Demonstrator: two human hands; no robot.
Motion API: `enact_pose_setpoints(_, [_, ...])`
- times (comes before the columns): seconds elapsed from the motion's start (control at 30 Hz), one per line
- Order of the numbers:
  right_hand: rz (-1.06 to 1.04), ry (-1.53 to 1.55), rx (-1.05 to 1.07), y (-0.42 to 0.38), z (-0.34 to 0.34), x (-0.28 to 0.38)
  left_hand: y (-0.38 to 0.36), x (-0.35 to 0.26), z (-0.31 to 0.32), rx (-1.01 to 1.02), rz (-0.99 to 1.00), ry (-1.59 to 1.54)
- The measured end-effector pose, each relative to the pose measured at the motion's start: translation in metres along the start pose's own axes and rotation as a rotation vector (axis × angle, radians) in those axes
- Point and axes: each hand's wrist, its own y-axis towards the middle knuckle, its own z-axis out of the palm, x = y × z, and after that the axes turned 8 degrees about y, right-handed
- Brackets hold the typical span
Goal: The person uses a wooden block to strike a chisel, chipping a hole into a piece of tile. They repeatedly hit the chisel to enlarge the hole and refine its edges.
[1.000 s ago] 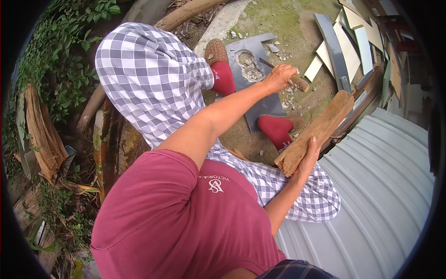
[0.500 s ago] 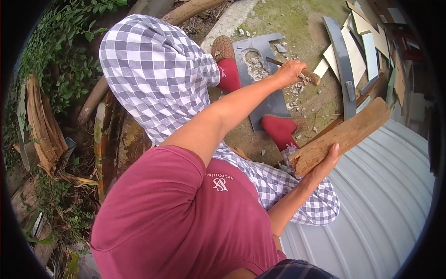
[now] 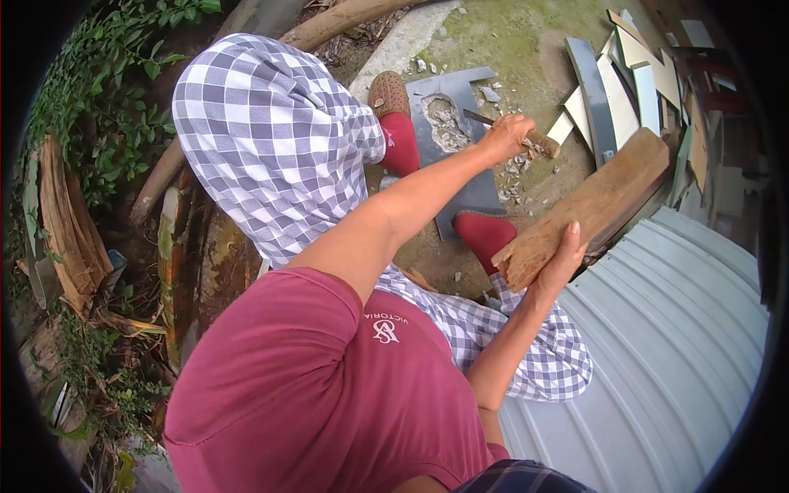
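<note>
My left hand (image 3: pixel 505 137) is wrapped around a wooden-handled chisel (image 3: pixel 543 145), its dark narrow blade pointing toward a rough hole in a flat grey panel (image 3: pixel 472 197). Pale broken chips (image 3: pixel 451 135) lie in and around that hole. With its thumb along the top, my right hand (image 3: pixel 562 260) grips a thick, rough block of wood (image 3: pixel 588 205). The block is tilted, its far end up and to the right, apart from the chisel handle. My two feet, in red socks (image 3: pixel 400 144), rest on either side of the panel.
Grey and white board offcuts (image 3: pixel 620 90) are heaped at the upper right. Ribbed metal sheeting (image 3: pixel 649 345) spreads along the right. Leafy plants (image 3: pixel 99 107) and split logs (image 3: pixel 74 222) stand on the left, and a long pole (image 3: pixel 345 20) lies across the top.
The wood block in my right hand has moved up and slightly left, nearer the chisel. My left hand keeps its hold on the chisel, and the view has shifted a little.
</note>
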Motion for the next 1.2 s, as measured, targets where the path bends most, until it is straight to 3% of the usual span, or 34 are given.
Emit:
enact_pose_setpoints(0.07, [-0.187,0.112,-0.087,0.016,-0.026,0.038,0.000,-0.001,0.003,-0.005,-0.005,-0.004])
enact_pose_setpoints(0.13, [-0.167,0.202,-0.241,0.011,-0.031,0.084,0.000,0.000,0.000,0.000,0.001,0.003])
enact_pose_setpoints(0.17, [-0.323,0.185,-0.351,0.017,-0.034,0.091,-0.001,0.001,0.003,0.002,-0.005,-0.003])
enact_pose_setpoints(0.23, [-0.382,0.244,-0.379,0.011,-0.019,0.087,0.002,-0.002,0.002,-0.001,-0.005,-0.009])
enact_pose_setpoints(0.3, [-0.353,0.241,-0.220,0.009,-0.007,0.031,0.002,-0.005,-0.002,0.007,-0.036,0.007])
enact_pose_setpoints(0.33, [-0.281,-0.005,-0.236,0.004,0.004,-0.013,0.003,-0.002,-0.001,0.006,-0.033,0.009])
enact_pose_setpoints(0.37, [-0.035,-0.254,0.039,-0.006,0.018,-0.033,0.003,0.003,0.003,0.029,-0.021,0.016])
enact_pose_setpoints(0.43, [0.101,-0.294,0.237,-0.020,0.030,-0.050,0.006,0.006,0.011,0.058,0.006,0.023])
enact_pose_setpoints(0.5, [0.117,-0.230,0.270,-0.020,0.027,-0.030,0.001,0.013,0.016,-0.015,-0.024,-0.010])
enact_pose_setpoints(0.53, [0.124,-0.170,0.222,-0.020,0.024,-0.010,-0.002,0.009,0.008,0.027,-0.006,0.032])
enact_pose_setpoints(0.63, [-0.174,-0.071,-0.034,0.005,-0.010,0.039,-0.001,0.004,0.006,0.045,-0.018,0.035])
enact_pose_setpoints(0.67, [-0.260,0.101,-0.032,0.009,-0.016,0.059,0.000,0.005,0.005,0.036,0.007,0.020])
enact_pose_setpoints(0.73, [-0.245,0.246,-0.180,0.008,-0.027,0.082,0.000,0.002,0.003,0.030,-0.001,0.013])
enact_pose_setpoints(0.83, [-0.316,0.252,-0.214,0.008,-0.025,0.057,0.000,-0.001,-0.001,0.036,-0.012,0.010])
enact_pose_setpoints(0.9, [-0.241,0.024,-0.233,-0.003,0.000,-0.008,0.000,-0.001,-0.002,0.047,-0.012,0.018])
enact_pose_setpoints(0.93, [-0.041,-0.166,-0.013,-0.013,0.010,-0.033,0.000,0.001,-0.002,0.045,-0.026,0.025])
enact_pose_setpoints(0.97, [0.347,0.105,0.076,-0.023,0.011,-0.063,-0.001,0.000,0.000,0.048,-0.036,0.028])
enact_pose_setpoints(1.03, [0.258,0.078,0.051,-0.021,0.021,-0.056,0.009,0.005,0.001,0.032,0.001,0.055])
enact_pose_setpoints(1.1, [0.322,0.149,0.099,-0.019,-0.001,-0.028,-0.010,0.005,0.005,0.055,0.001,0.063])
enact_pose_setpoints(1.2, [-0.016,0.279,-0.181,-0.005,-0.016,0.026,0.001,0.003,0.000,0.040,-0.014,0.044])
